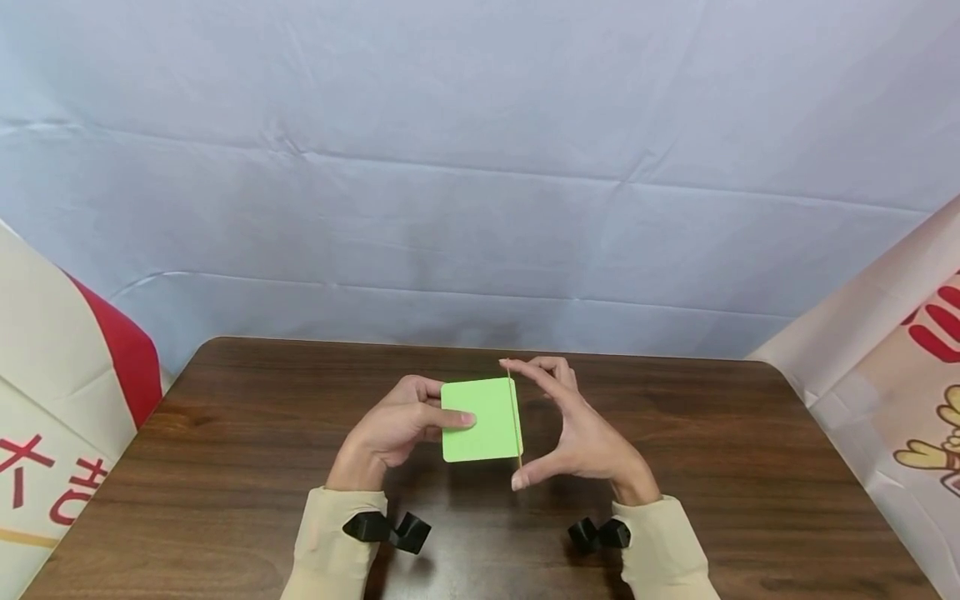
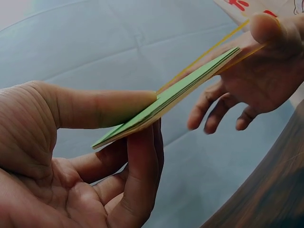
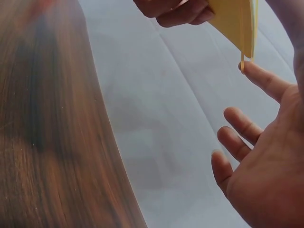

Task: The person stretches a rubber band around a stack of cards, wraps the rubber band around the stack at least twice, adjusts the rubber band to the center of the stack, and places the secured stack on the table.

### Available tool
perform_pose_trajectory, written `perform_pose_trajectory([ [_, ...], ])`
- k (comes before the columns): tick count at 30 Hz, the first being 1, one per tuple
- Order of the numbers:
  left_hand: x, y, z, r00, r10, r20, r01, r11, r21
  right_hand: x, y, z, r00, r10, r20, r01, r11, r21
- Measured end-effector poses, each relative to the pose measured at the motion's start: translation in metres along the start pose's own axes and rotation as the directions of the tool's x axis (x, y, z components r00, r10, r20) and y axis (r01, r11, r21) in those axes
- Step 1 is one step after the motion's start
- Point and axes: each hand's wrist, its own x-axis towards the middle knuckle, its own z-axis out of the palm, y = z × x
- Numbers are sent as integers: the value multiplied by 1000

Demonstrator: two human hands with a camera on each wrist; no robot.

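My left hand (image 1: 393, 425) pinches a thin stack of square cards (image 1: 489, 408), thumb on the green top face and fingers beneath. In the left wrist view the layered edges of the card stack (image 2: 190, 80) show; its underside looks yellow in the right wrist view. A yellow rubber band (image 1: 515, 417) runs across the stack near its right edge, passing over both faces. Thumb and index finger of my right hand (image 1: 592, 437) are spread wide, stretching the rubber band (image 3: 242, 64) between their tips. Its other fingers are loosely bent, away from the cards.
Both hands are above a dark brown wooden table (image 1: 225, 467). Behind it hangs a pale blue-grey cloth (image 1: 450, 208). Printed cloths with red markings flank the table at left (image 1: 60, 400) and right (image 1: 900, 400). Black wrist devices sit at both cuffs.
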Motion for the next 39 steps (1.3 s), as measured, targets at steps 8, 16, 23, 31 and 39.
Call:
perform_pose_trajectory([
  [8, 1, 0, 6, 1000, 6, 17, -6, 1000, 11, 2, -1, 4, 1000, -3, 17, 3, 1000, -1],
  [16, 3, -2, 7, 998, 46, -34, -47, 999, -16, 0, 1, 8, 1000, 8, 15, -7, 998, -69],
  [23, 4, -1, 5, 980, 45, -194, -65, 993, -97, 0, 2, 9, 996, 8, 92, 6, 989, -150],
  [31, 5, 1, 5, 966, 61, -251, -97, 986, -133, 5, 5, 11, 981, -31, 190, 37, 999, -26],
  [39, 5, 1, 5, 954, 82, -289, -131, 980, -153, 6, 7, 15, 990, 16, 143, -20, 1000, 20],
])
